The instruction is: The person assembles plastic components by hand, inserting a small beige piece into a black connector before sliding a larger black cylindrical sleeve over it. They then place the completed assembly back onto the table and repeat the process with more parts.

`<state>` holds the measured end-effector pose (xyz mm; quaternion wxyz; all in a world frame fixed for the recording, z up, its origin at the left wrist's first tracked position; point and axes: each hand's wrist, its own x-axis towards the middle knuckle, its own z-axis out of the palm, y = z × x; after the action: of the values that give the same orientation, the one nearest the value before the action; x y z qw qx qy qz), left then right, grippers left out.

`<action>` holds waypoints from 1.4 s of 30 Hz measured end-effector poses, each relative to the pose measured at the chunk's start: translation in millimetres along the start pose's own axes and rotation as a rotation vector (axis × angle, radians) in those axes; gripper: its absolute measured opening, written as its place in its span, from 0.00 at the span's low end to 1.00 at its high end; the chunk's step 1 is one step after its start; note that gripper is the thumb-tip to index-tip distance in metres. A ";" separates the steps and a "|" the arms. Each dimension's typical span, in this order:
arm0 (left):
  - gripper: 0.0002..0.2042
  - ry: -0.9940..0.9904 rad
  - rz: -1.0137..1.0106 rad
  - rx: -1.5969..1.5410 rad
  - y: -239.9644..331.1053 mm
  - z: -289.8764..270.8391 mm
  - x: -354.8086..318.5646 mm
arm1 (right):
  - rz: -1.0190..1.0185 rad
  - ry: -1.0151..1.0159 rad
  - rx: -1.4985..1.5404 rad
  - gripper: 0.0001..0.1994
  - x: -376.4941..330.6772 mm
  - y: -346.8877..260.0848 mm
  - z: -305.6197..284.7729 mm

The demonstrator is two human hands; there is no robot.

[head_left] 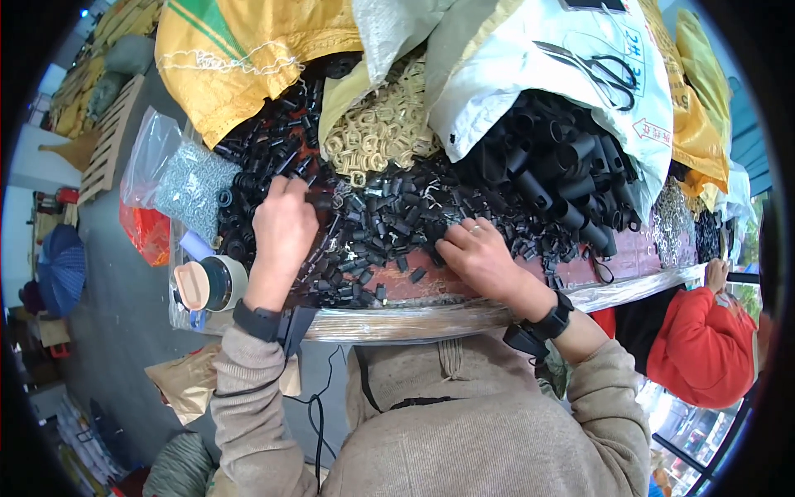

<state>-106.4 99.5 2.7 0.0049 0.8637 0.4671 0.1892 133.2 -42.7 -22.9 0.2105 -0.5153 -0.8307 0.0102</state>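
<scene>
My left hand (284, 219) is closed at the pile's left side, its fingers curled. A short black cylindrical part (320, 200) juts out from beside its fingertips. Over the middle of the pile, my right hand (479, 258) has its fingers bent and pressed together; a dark piece shows at the fingertips, too merged with the pile to make out. Small black plastic parts (389, 217) lie heaped between the hands on a reddish tabletop (414, 286). Behind them, cream-coloured rings (377, 128) spill from a sack. Black tubes (571, 170) pour out of a white sack (497, 70) at the right.
Scissors (600, 70) lie on the white sack. A yellow sack (257, 58) stands far left. Near the left edge are a bag of small metallic pieces (195, 186) and a lidded cup (222, 282). Plastic film wraps the table's front edge (397, 323). A person in red (700, 348) is at right.
</scene>
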 end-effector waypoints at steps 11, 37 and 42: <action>0.10 -0.692 -0.851 -1.824 29.1 -18.4 -57.5 | 0.162 -0.167 -0.079 0.07 1.9 -5.5 13.6; 0.05 -0.552 -0.233 -1.290 124.7 33.6 -29.4 | 0.864 0.055 1.898 0.06 -10.5 3.8 -12.6; 0.05 -0.639 -0.439 -1.438 127.4 31.4 -24.3 | 0.868 0.094 1.775 0.06 -10.1 7.6 -10.9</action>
<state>-5.4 13.3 -10.6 0.7279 0.5505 0.3661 0.1822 147.5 -50.0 -18.1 0.5314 -0.4303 -0.2514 0.6850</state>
